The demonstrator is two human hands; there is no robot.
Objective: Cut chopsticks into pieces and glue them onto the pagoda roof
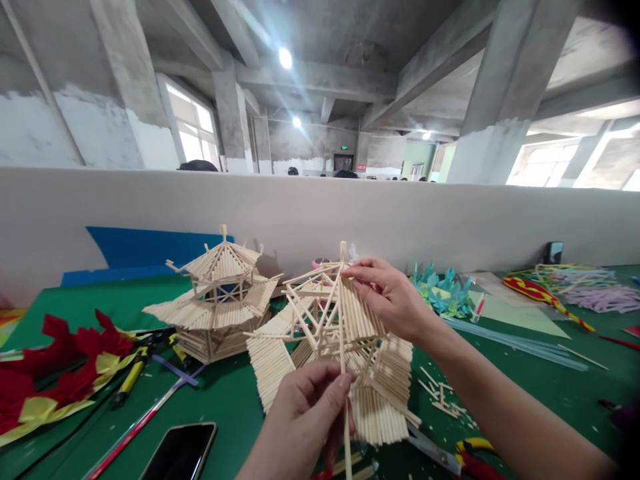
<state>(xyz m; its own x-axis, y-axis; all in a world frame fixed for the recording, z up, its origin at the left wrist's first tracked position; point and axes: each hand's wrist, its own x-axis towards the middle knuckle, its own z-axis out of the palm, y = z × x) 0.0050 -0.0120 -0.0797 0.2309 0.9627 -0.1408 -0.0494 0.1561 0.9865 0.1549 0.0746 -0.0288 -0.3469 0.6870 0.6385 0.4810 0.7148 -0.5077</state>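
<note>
A half-built pagoda model made of thin wooden sticks [330, 347] is lifted above the green table [525, 387]. My right hand [393, 297] grips its upper roof from the right, fingers closed on the sticks. My left hand [305, 410] pinches a single long wooden stick [346, 427] that stands upright against the model's front. A finished wooden stick pagoda [217, 300] stands on the table to the left, behind the one I hold.
A dark phone [183, 452] lies at the near edge. Red and yellow paper flowers [60, 377] and a yellow-handled tool [131, 375] lie left. Teal paper shapes [440, 287], loose stick offcuts [443, 397] and coloured cords [565, 283] lie right. A grey partition [450, 220] runs behind.
</note>
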